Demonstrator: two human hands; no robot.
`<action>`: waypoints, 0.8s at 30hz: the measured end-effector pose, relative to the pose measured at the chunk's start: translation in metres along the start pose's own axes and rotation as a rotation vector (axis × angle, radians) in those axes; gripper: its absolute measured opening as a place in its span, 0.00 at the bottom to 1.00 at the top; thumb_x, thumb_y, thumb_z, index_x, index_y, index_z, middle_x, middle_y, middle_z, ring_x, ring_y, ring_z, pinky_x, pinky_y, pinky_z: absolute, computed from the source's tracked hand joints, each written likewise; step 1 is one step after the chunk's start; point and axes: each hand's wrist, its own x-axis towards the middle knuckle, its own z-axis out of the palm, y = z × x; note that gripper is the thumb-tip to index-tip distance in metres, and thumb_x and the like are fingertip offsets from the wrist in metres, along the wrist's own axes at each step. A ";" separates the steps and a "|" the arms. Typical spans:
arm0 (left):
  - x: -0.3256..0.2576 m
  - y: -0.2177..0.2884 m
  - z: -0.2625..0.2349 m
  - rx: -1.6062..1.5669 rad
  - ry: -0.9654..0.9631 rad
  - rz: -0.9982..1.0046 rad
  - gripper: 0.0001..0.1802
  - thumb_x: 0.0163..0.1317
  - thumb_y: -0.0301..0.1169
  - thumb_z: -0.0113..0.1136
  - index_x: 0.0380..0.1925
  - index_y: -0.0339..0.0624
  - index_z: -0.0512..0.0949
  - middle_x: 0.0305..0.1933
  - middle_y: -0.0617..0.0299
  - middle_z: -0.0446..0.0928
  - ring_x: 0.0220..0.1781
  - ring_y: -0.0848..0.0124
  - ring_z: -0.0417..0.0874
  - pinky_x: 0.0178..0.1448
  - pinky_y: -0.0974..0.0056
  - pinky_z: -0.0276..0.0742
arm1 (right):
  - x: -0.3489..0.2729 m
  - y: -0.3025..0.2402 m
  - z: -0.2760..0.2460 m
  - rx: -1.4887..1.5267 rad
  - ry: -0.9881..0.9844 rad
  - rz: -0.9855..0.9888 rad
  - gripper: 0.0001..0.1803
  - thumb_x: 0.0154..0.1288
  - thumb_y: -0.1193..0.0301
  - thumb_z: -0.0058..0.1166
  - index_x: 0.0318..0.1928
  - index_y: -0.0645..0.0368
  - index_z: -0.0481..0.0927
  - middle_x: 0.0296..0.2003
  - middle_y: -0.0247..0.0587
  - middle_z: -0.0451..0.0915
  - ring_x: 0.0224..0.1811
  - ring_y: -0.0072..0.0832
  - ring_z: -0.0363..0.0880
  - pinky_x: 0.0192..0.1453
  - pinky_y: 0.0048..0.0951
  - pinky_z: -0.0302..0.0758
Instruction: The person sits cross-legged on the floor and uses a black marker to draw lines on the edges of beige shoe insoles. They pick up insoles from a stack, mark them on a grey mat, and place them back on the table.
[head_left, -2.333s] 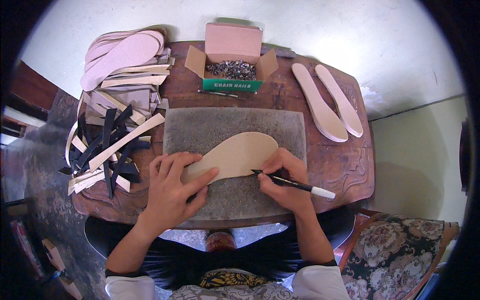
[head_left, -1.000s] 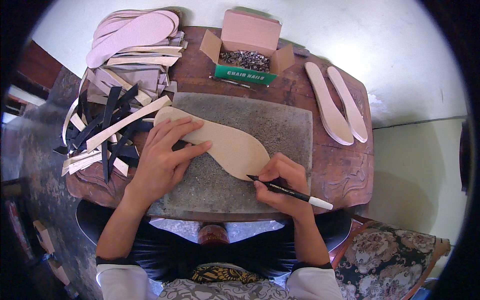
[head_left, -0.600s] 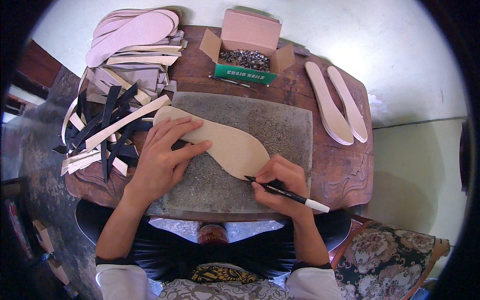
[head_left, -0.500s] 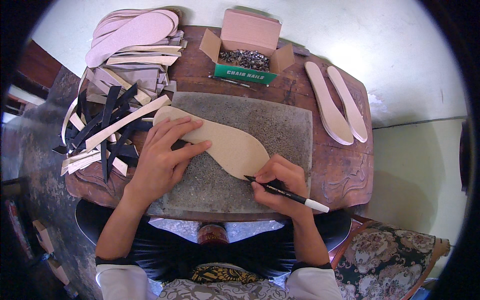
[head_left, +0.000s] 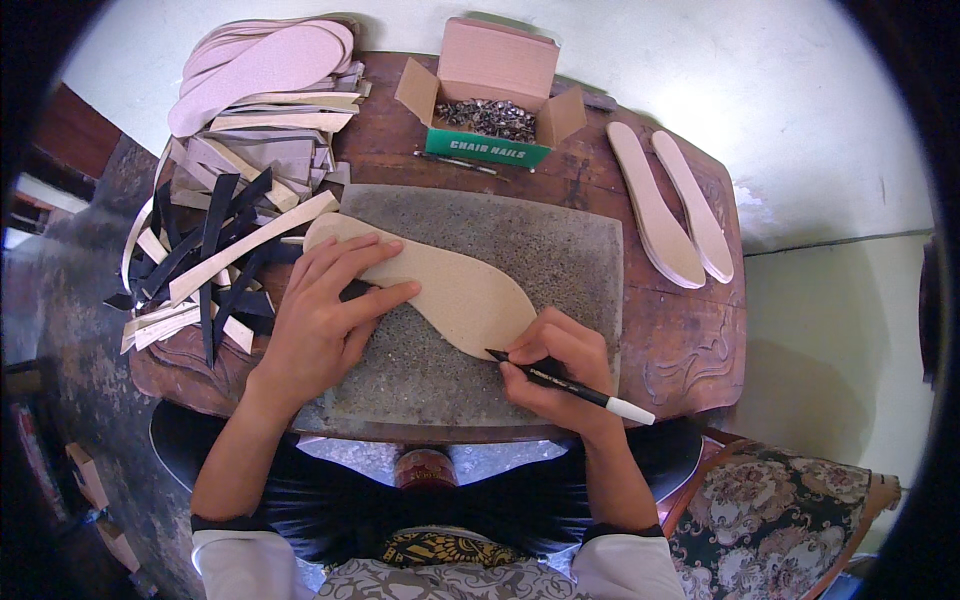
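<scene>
A beige insole [head_left: 455, 285] lies slantwise on a grey, speckled slab [head_left: 560, 240]. My left hand [head_left: 335, 310] rests on its upper left part, fingers stretched out and spread across it. Between the thumb and fingers of my right hand [head_left: 565, 365] is a black marker pen [head_left: 560, 383] with a white end. The pen's dark tip meets the insole's lower right edge; whether it leaves a mark is too small to tell. A dark piece under my left hand is mostly hidden.
Pinkish insoles [head_left: 265, 75] are stacked at the back left above cut strips [head_left: 285, 122]. Black and cream strips [head_left: 210, 260] lie in a heap at the left. A green box [head_left: 488, 135] of nails stands behind the slab. More insoles [head_left: 655, 205] lie on the carved wooden table [head_left: 690, 345] at right.
</scene>
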 end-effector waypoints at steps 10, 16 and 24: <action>0.001 0.000 -0.001 -0.003 -0.006 0.007 0.22 0.54 0.21 0.65 0.50 0.52 0.88 0.67 0.57 0.78 0.72 0.55 0.74 0.76 0.46 0.64 | 0.000 -0.001 -0.002 0.005 -0.032 0.005 0.12 0.50 0.79 0.68 0.31 0.59 0.76 0.31 0.40 0.78 0.31 0.34 0.81 0.35 0.31 0.76; 0.001 0.000 0.000 0.001 -0.003 0.014 0.23 0.53 0.21 0.64 0.50 0.52 0.88 0.67 0.57 0.78 0.72 0.55 0.74 0.76 0.46 0.64 | 0.000 0.000 -0.001 0.017 -0.024 -0.005 0.11 0.50 0.80 0.68 0.31 0.59 0.77 0.31 0.40 0.78 0.31 0.34 0.82 0.35 0.31 0.77; 0.001 0.001 0.000 -0.029 -0.019 -0.008 0.25 0.52 0.19 0.64 0.51 0.52 0.88 0.67 0.56 0.78 0.73 0.53 0.73 0.77 0.46 0.62 | 0.000 0.001 -0.001 0.009 -0.016 -0.023 0.11 0.49 0.80 0.67 0.31 0.59 0.77 0.31 0.41 0.79 0.31 0.35 0.83 0.36 0.31 0.78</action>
